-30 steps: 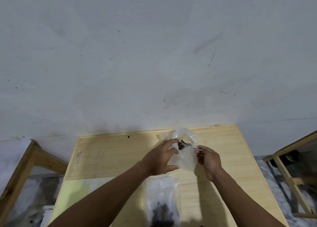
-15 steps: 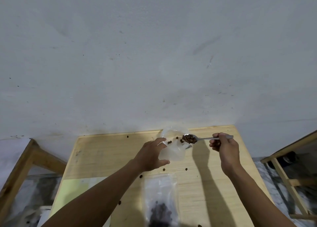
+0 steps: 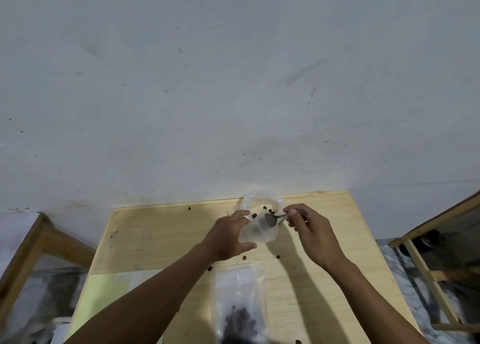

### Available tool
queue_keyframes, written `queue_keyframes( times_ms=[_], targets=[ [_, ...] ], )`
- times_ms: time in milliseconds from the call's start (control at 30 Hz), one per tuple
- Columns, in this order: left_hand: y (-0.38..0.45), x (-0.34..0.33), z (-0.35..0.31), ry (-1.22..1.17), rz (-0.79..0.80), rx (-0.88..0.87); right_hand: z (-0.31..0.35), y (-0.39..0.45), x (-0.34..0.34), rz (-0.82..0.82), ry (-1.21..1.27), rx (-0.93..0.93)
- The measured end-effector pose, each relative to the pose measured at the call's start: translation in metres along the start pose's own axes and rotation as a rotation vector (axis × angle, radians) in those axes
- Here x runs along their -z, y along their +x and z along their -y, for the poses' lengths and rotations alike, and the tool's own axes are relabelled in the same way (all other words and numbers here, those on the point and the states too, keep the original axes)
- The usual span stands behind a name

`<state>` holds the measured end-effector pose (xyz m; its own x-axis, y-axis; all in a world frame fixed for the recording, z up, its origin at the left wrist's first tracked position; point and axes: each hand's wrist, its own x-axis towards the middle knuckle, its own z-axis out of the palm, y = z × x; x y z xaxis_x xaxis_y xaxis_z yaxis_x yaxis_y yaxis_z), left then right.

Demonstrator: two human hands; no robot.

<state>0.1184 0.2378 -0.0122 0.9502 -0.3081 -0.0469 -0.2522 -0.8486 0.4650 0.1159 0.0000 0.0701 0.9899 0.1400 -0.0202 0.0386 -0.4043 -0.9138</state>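
Metal spoon (image 3: 271, 220): grey and thin-handled. Its long axis runs across the table, with the bowl to your left and the handle rising slightly to your right. The bowl sits inside the mouth of the bag and shows bare grey.
Clear bag (image 3: 259, 236): thin, soft, crinkled plastic, held up above the far edge of the table. Its mouth is spread into a rough ring that faces up toward you, and its body hangs down toward you. I can read no print on it.
Beans in bag (image 3: 265, 208): a few small dark oval pieces lie just inside the rim.
Left hand (image 3: 228, 237): you grip the bag's left side, fingers curled over the top and thumb underneath.
Right hand (image 3: 311, 234): your fingertips pinch the spoon handle just to the right of the bag's rim.
Hands: they are near each other but do not touch, with the bag between them.
Second bag (image 3: 240, 304): clear plastic lying flat on the table between your forearms, its long axis running toward you. A dark heap of beans fills its near end. The label, if there is one, is too blurred to read.
Table (image 3: 155, 240): pale wood with a fine straight grain, and its far edge meets the wall.
Loose beans (image 3: 244, 258): dark specks scattered on the wood below the held bag.
Green sheet (image 3: 104, 291): pale, flat and smooth, on the table's near left part.
Wall (image 3: 233, 84): a matt grey-white surface with faint scuffs.
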Motion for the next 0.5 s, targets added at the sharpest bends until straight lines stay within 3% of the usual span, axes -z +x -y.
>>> queue_keyframes(
  times_ms=[100, 300, 500],
  targets=[
    [-0.003, -0.001, 0.003, -0.012, 0.001, 0.000, 0.003, 0.001, 0.007, 0.021, -0.041, 0.081],
    [-0.008, -0.003, 0.006, -0.040, 0.028, -0.017, -0.015, 0.011, 0.015, -0.262, 0.102, -0.043],
    [-0.003, -0.004, 0.007, -0.035, 0.084, -0.145, -0.042, 0.015, -0.011, -0.208, 0.052, -0.113]
  ],
)
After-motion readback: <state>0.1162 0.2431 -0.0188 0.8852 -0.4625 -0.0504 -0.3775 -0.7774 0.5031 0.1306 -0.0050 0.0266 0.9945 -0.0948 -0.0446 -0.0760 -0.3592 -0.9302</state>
